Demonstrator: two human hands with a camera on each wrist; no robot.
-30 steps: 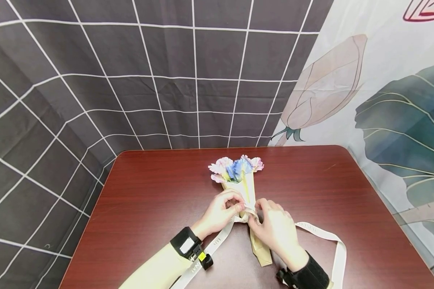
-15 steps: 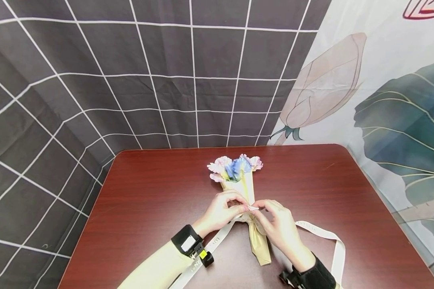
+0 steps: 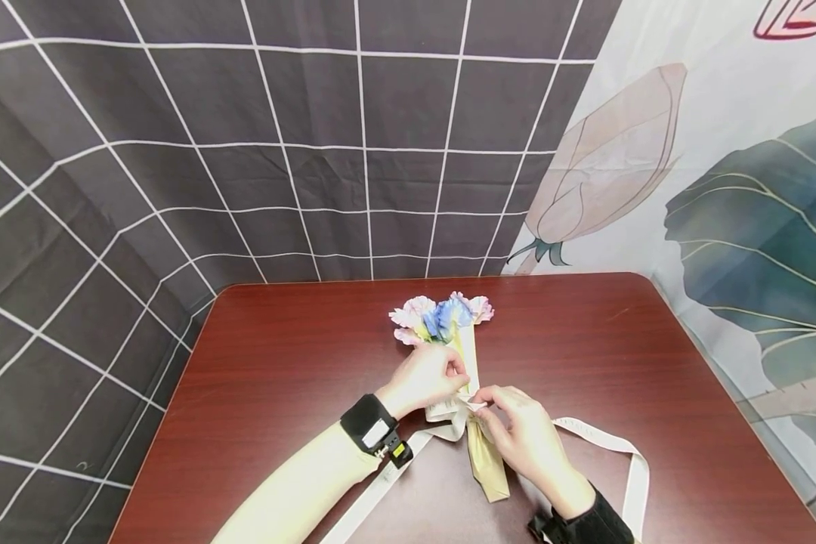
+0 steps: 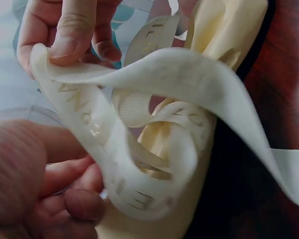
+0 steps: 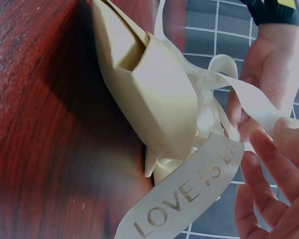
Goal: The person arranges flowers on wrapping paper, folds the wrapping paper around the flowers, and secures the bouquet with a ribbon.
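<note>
A small bouquet with pink and blue flowers [image 3: 442, 317] lies on the table in cream wrapping paper [image 3: 487, 468]. Around its narrow middle runs a cream ribbon [image 5: 182, 199] with gold lettering, looped loosely there. My right hand [image 3: 523, 434] pinches a fold of the ribbon between thumb and fingers, clearest in the left wrist view. My left hand [image 3: 425, 375] is over the wrapping just above the tie, its fingers curled at the ribbon. In the left wrist view, the left fingertips [image 4: 84, 203] are partly hidden behind a ribbon loop [image 4: 149, 199].
One ribbon tail [image 3: 367, 502] runs toward the near left, under the left forearm. Another tail [image 3: 635, 472] curves across the right side of the reddish-brown table [image 3: 299, 340]. A dark gridded cloth [image 3: 313, 174] hangs behind the table's far edge.
My left hand has shifted up and over the wrapping, leaving the ribbon loop beneath it more visible. My right hand has risen from the tie and now pinches the ribbon fold.
</note>
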